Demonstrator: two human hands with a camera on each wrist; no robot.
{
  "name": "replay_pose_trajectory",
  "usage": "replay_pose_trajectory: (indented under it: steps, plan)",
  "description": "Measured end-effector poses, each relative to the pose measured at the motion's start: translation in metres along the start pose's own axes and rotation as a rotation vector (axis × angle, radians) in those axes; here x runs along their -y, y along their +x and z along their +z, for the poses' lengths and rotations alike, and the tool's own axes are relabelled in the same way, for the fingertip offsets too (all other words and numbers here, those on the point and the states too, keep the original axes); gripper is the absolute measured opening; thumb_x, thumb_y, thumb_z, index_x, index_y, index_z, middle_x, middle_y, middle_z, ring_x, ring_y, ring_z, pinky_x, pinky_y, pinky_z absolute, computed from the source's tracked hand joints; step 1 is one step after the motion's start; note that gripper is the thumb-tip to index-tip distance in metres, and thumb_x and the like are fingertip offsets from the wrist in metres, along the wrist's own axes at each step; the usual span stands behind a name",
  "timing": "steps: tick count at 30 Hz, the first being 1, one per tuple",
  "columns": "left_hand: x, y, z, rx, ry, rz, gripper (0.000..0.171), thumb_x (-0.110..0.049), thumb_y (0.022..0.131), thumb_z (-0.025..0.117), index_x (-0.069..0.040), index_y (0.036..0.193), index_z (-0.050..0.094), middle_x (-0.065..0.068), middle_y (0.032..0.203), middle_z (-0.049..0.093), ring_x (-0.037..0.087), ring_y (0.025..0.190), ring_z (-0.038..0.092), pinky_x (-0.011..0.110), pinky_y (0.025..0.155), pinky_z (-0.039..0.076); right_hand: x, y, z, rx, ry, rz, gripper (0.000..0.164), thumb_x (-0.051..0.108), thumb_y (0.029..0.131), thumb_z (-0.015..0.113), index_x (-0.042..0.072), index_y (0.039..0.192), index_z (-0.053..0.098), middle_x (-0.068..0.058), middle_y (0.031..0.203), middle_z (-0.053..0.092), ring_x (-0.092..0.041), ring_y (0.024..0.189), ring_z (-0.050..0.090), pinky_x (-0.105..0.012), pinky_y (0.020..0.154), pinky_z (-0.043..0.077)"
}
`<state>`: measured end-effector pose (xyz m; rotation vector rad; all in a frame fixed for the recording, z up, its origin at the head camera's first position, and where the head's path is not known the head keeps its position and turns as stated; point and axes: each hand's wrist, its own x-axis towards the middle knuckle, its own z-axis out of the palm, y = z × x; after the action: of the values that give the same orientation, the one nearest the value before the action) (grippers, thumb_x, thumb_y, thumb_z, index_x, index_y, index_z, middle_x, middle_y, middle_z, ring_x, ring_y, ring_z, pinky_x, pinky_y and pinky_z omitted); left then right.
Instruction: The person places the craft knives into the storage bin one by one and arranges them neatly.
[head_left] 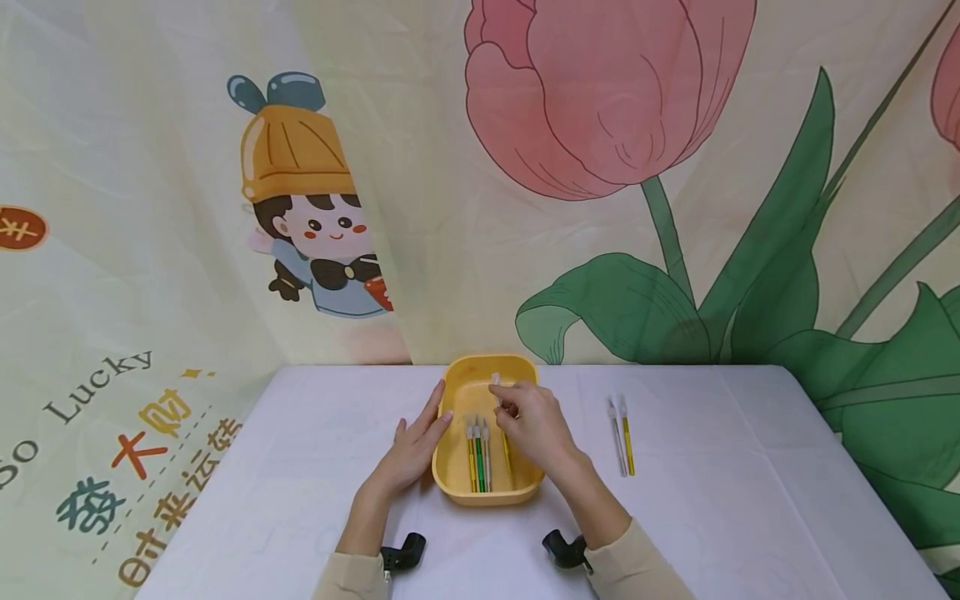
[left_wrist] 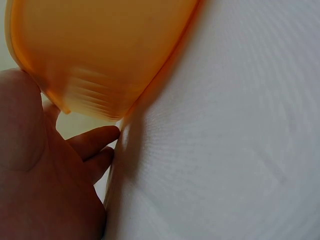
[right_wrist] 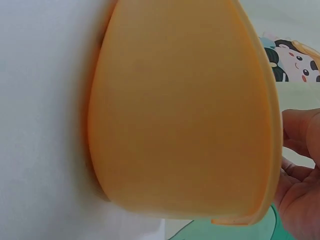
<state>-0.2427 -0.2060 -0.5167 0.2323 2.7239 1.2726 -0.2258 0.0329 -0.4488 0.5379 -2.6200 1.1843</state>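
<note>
A yellow plastic tray [head_left: 486, 500] sits on the white-covered table. My left hand [head_left: 408, 450] holds its left wall, thumb over the rim and fingers along the outside. In the left wrist view the lower fingers [left_wrist: 95, 142] stay loosely extended beneath the rim. Over the tray's right half, my right hand [head_left: 532, 421] pinches a slim pen-shaped tool with a whitish, clear tip [head_left: 495, 379]; the hand hides most of it. Several similar tools [head_left: 478, 458], yellow, green and silver, lie side by side inside. Another yellow shaft [head_left: 507, 467] shows below the right hand.
Right of the tray, a silver pen-shaped tool [head_left: 618, 442] and a yellow one [head_left: 627, 437] lie on the table [head_left: 720, 492]. A printed cloth with a tulip [head_left: 607, 92] hangs behind the far edge. Black wrist devices [head_left: 564, 550] sit at both forearms.
</note>
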Motion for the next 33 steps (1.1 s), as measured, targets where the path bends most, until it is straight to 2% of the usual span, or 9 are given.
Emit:
replay_pose_trajectory:
  steps: [6,14,20,24,33]
  plan:
    - [0.0,0.0,0.0,0.002,-0.009,-0.003,0.067,-0.066,0.107,0.031,-0.047,0.165,0.005,-0.015,0.173,0.016,0.028,0.161,0.023,0.064,0.125,-0.018,0.001,0.0,0.004,0.033,-0.003,0.015,0.037,0.006,0.094,0.075,0.01,0.131,0.074,0.0,0.092,0.067,-0.011,0.078,0.058,-0.014,0.063,0.052]
    - [0.0,0.0,-0.001,-0.001,-0.013,-0.004,0.062,-0.056,0.11,0.034,-0.047,0.165,0.005,-0.015,0.173,0.016,0.029,0.16,0.024,0.064,0.125,-0.018,0.001,0.001,0.01,0.066,0.0,0.034,0.036,0.006,0.093,0.077,0.008,0.13,0.074,0.0,0.091,0.067,-0.009,0.076,0.058,-0.014,0.062,0.052]
    - [0.001,-0.001,-0.001,0.002,-0.011,-0.003,0.064,-0.062,0.108,0.032,-0.047,0.165,0.005,-0.015,0.173,0.016,0.029,0.16,0.025,0.064,0.125,-0.018,0.001,0.001,0.015,0.087,-0.009,0.068,0.036,0.007,0.094,0.076,0.008,0.13,0.074,0.0,0.09,0.066,-0.009,0.074,0.058,-0.014,0.06,0.052]
    - [0.0,-0.001,-0.001,0.002,-0.015,-0.001,0.064,-0.061,0.109,0.032,-0.047,0.165,0.005,-0.014,0.173,0.016,0.028,0.16,0.024,0.064,0.125,-0.018,0.0,0.002,0.017,0.102,-0.02,0.087,0.035,0.008,0.094,0.076,0.008,0.129,0.075,0.0,0.089,0.066,-0.01,0.073,0.057,-0.015,0.059,0.051]
    - [0.0,-0.001,-0.001,0.0,-0.008,0.005,0.064,-0.059,0.109,0.033,-0.046,0.166,0.006,-0.014,0.173,0.017,0.028,0.16,0.025,0.064,0.126,-0.017,-0.005,0.003,0.022,0.13,-0.046,0.085,0.033,0.007,0.094,0.075,0.006,0.127,0.075,0.001,0.085,0.066,-0.011,0.07,0.055,-0.018,0.057,0.049]
